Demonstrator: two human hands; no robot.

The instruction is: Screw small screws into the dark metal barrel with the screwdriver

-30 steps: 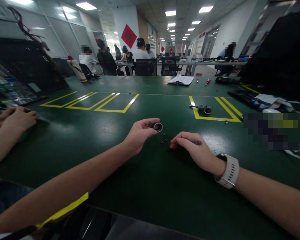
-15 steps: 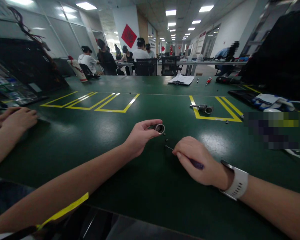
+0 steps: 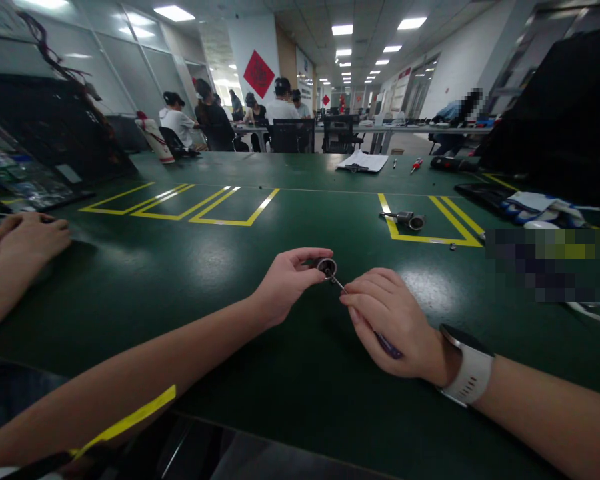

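Near the middle of the green table (image 3: 180,267), my left hand (image 3: 289,283) grips a round metal part (image 3: 327,267) between thumb and fingers, its open end facing me. My right hand (image 3: 393,320) is closed around a screwdriver (image 3: 389,347) with a dark purple handle. The thin shaft points up and left, its tip at the opening of the metal part. Whether the tip touches the inside is too small to tell. Farther back on the right, a second metal assembly (image 3: 411,221) lies within a yellow tape outline.
Another person's hands (image 3: 33,237) rest at the left edge. Toward the back are a clipboard with paper (image 3: 363,161) and a red screwdriver (image 3: 417,165). White-and-blue gloves (image 3: 545,208) lie at the right; a small nut (image 3: 453,247) sits near the tape.
My left hand has shifted slightly right and down with the metal part. My right hand's screwdriver tip has risen from near the tabletop to the part's opening.
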